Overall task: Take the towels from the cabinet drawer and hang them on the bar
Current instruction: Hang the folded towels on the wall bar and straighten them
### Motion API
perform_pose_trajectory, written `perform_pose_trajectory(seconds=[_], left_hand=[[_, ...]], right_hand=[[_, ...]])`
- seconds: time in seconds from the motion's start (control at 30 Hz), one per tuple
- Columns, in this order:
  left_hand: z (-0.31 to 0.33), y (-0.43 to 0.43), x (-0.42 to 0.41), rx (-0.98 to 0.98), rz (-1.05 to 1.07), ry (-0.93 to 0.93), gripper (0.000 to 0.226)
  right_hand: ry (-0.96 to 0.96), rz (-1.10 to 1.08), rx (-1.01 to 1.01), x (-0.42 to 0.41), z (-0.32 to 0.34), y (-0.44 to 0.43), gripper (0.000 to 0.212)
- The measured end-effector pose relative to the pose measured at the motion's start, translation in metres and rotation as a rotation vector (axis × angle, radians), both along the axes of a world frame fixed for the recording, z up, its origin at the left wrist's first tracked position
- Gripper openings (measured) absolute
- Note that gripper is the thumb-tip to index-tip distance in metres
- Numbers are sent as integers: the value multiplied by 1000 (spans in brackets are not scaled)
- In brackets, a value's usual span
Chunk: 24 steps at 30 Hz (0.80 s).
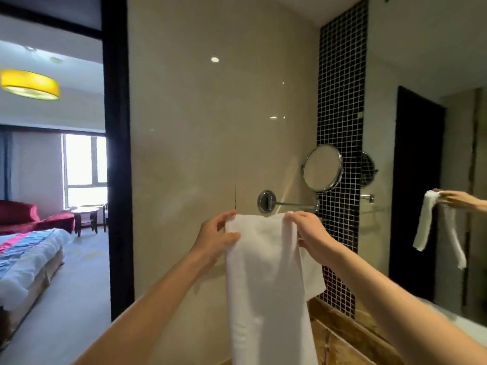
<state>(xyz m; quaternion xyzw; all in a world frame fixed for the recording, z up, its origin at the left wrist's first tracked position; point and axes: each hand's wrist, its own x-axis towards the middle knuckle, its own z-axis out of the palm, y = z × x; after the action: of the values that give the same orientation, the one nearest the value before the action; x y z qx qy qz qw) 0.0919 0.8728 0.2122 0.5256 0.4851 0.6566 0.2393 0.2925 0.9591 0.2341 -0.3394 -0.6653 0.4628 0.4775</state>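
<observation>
A bathroom is opening out ahead, its pale glossy wall (210, 114) filling most of the view and catching ceiling lights as small bright spots. To the right a big wall mirror (434, 154) is showing the towel's reflection, with two tails hanging down from a hand. Between wall and mirror a strip of small black square tiles (340, 88) is running from top to bottom.

The white towel (263, 272) is hanging in a long, soft, folded panel in front of the wall, with a shorter flap showing behind it on the right. The left hand (213, 237) and right hand (309, 233) are holding it apart from each other, one at each end of the top fold, fingers curled over the edge and the left thumb pressing the front. The bar itself is hidden behind the cloth (so I cannot tell whether the fold is already resting on it).

A round chrome-rimmed mirror (322, 168) is standing out on a thin arm from a round metal mount (266, 202) just above the towel.

The risk, as I judge it, lies in the uneven drape: the front panel is looking much longer than the back flap, and thick terry on a smooth bar is likely to be sliding forward once the hands let go. A raised knuckle could also be knocking that mirror arm.
</observation>
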Motion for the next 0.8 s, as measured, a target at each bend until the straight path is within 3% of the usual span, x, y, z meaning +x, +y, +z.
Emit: perform_pose_trajectory(seconds=[0.1, 0.17, 0.23, 0.43, 0.57, 0.8], left_hand=[[28, 11, -10, 34, -21, -20, 63], [47, 23, -17, 40, -53, -47, 70], [66, 35, -20, 57, -83, -67, 66], [118, 66, -24, 111, -112, -85, 78], [140, 87, -31, 138, 0, 12, 83], [126, 133, -55, 99, 99, 209, 67]], right_hand=[[37, -10, 14, -14, 33, 8, 55], [84, -1, 22, -21, 53, 13, 42], [144, 30, 25, -29, 69, 25, 35], [300, 157, 96, -49, 116, 68, 54], [391, 234, 111, -65, 137, 94, 55], [357, 278, 20, -93, 130, 138, 53]])
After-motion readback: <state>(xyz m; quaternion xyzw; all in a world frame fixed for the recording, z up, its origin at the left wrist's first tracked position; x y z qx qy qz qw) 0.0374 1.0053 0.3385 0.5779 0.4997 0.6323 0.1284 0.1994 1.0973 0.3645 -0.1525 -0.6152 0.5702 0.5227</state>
